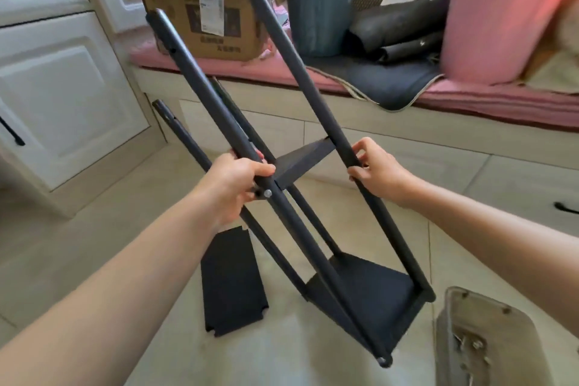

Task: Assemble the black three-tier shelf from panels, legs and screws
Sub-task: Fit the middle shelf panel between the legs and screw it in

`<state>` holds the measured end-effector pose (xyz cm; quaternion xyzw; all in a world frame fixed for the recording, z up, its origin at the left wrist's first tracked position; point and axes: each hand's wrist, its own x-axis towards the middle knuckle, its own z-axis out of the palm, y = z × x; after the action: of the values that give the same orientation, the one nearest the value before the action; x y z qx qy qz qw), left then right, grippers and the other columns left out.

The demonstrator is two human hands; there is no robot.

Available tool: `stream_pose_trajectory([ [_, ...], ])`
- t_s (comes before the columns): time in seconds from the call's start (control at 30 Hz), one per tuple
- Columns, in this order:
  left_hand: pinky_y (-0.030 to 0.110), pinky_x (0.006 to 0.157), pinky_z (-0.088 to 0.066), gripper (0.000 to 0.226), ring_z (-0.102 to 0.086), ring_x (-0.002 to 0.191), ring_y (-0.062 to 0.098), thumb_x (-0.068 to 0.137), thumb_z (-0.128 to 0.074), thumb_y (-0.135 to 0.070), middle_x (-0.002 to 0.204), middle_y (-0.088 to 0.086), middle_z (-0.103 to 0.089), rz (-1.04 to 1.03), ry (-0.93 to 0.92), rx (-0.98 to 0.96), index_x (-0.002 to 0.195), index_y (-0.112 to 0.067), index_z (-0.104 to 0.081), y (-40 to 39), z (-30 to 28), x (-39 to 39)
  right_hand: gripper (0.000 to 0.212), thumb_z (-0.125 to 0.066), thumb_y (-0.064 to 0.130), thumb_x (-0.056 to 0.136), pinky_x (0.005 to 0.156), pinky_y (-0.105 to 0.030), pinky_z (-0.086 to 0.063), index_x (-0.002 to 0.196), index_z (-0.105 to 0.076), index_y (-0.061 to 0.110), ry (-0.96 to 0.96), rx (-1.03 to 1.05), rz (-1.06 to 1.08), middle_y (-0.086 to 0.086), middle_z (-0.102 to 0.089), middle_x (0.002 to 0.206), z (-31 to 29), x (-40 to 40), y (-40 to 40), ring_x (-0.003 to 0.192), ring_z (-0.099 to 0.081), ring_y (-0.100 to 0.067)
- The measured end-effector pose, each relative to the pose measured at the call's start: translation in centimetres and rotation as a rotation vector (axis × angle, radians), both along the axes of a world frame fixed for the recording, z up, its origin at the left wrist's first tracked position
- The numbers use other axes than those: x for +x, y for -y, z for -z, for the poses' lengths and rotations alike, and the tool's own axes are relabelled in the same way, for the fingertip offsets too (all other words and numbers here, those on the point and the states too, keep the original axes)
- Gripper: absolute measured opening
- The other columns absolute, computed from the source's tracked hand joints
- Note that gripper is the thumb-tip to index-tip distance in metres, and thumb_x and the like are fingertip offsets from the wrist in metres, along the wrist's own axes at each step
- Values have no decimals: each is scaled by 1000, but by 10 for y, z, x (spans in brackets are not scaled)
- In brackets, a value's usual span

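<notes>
A partly built black shelf frame leans away from me above the tiled floor. Its bottom panel [369,301] sits low at the right, and a middle panel [300,160] is fixed between the legs. My left hand [233,185] grips the near left leg [200,84] just above a silver screw [268,193]. My right hand [376,169] grips the right leg [300,66] at the same height. Two more legs show behind. A loose black panel [232,282] lies flat on the floor below my left hand.
A clear plastic container [488,341] holding screws stands at the bottom right. A window bench with a pink cushion [470,97] carries a cardboard box [200,9], a blue bucket [319,3] and a pink bin [501,16]. White cabinet doors [56,97] stand at the left.
</notes>
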<state>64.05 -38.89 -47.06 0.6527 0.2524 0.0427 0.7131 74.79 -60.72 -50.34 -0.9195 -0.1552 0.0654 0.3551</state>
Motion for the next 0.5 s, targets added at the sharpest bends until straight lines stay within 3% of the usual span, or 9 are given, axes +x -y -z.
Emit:
stream_pose_trajectory([
  [0.23, 31, 74, -54, 25, -67, 107, 15, 89, -67, 4, 116, 1, -72, 266, 70, 66, 101, -16, -58, 18, 0, 7, 26, -57, 13, 98, 79, -28, -51, 117, -41, 20, -80, 263, 139, 1, -60, 102, 15, -43, 49, 94, -63, -11],
  [0.37, 39, 89, -54, 25, -66, 112, 11, 88, -70, 3, 113, -5, -75, 405, 128, 176, 96, -17, -57, 29, 1, 3, 28, -61, 10, 96, 84, -31, -52, 115, -43, 20, -76, 371, 229, 0, -60, 104, 32, -68, 66, 99, -63, -15],
  [0.5, 35, 95, -54, 26, -69, 109, 11, 89, -66, 7, 117, -7, -73, 484, 183, 271, 99, -15, -57, 37, 5, -4, 28, -62, 10, 95, 86, -31, -52, 114, -43, 20, -137, 449, 267, -2, -58, 109, 51, -86, 73, 104, -63, -20],
])
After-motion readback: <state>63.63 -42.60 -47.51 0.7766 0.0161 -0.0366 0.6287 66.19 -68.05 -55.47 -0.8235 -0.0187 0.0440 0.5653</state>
